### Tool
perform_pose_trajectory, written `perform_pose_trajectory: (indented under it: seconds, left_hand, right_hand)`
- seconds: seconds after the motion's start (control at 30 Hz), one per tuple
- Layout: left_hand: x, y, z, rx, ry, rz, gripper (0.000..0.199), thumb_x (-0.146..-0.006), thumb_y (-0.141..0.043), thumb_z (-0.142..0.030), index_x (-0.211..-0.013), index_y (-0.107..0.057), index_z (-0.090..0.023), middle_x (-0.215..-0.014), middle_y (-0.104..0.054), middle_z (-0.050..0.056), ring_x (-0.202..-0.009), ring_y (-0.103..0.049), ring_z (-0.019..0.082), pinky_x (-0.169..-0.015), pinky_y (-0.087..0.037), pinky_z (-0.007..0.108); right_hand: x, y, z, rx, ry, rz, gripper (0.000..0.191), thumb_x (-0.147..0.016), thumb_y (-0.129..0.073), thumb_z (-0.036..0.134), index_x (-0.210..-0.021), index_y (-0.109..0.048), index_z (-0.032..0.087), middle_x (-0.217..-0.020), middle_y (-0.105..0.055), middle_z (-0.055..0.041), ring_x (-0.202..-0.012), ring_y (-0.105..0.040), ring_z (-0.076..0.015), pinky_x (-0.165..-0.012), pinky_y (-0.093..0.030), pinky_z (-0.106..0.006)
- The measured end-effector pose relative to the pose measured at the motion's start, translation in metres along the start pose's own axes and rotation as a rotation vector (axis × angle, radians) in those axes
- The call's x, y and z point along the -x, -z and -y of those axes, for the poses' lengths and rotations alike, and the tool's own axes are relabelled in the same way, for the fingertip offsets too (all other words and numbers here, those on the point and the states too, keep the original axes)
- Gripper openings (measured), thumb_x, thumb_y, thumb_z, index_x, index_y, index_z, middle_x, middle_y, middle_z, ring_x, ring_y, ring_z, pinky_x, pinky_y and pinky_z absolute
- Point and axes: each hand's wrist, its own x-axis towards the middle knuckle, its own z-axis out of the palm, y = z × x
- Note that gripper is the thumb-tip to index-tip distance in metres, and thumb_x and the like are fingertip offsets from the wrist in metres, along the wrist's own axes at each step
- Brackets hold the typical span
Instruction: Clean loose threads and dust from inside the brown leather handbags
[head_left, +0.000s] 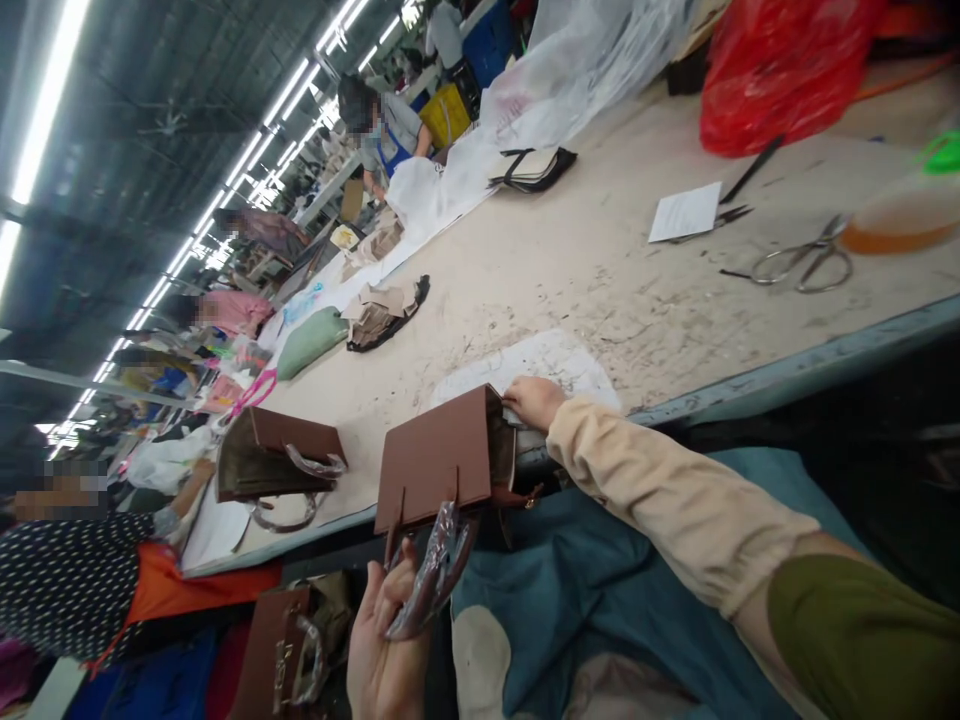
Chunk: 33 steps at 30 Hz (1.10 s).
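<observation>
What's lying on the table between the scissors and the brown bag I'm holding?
In the head view, only a white sheet near the brown bag; the table toward the scissors is otherwise bare, scuffed surface.

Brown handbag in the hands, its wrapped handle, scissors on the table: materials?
Brown boxy handbag: looks like smooth matte leather or faux leather; stiff flat panels. Handle wrap: clear glossy plastic film, crinkled glints. Scissors: bare grey metal, dull sheen.

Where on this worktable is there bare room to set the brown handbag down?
Barest is the table middle, between the white sheet by the right hand and the paper slip. A smaller patch lies between the held brown handbag and the second handbag. Crowded around the scissors and red bag.
</observation>
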Motion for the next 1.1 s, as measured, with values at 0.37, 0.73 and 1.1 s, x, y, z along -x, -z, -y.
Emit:
perform_pose_trajectory:
  seconds: [0.37,0.73,1.1]
  left_hand:
    - [-0.011,0.014,0.000,0.014,0.077,0.081,0.018,-0.098,-0.031,-0.021,-0.103,-0.045,-0.011,-0.055,-0.038,-0.008,-0.044,-0.043,0.003,-0.045,-0.045,0.010]
    - [-0.010,0.014,0.025,0.148,0.042,0.206,0.027,-0.097,-0.038,-0.029,-0.078,-0.047,-0.012,-0.046,-0.021,-0.012,-0.035,-0.029,0.001,-0.037,-0.029,0.010]
    - [0.027,0.004,0.041,-0.134,-0.185,0.369,0.022,-0.091,-0.050,-0.038,-0.084,-0.048,-0.017,-0.045,-0.017,-0.013,-0.036,-0.011,0.003,-0.039,-0.021,0.014]
  right_hand:
    - [0.023,0.018,0.001,-0.033,-0.007,0.061,0.029,-0.089,-0.048,0.030,-0.091,-0.073,0.016,-0.092,-0.069,-0.0109,-0.089,-0.061,-0.0219,-0.076,-0.043,-0.029]
    - [0.068,-0.001,0.006,-0.488,0.197,0.340,0.039,-0.089,-0.046,0.048,-0.085,-0.067,0.015,-0.079,-0.067,-0.0059,-0.076,-0.061,-0.0196,-0.070,-0.047,-0.029]
    - [0.096,0.032,0.015,-0.810,-0.002,0.580,0.038,-0.080,-0.057,0.057,-0.079,-0.063,0.020,-0.071,-0.065,-0.0044,-0.062,-0.061,-0.0174,-0.058,-0.047,-0.029]
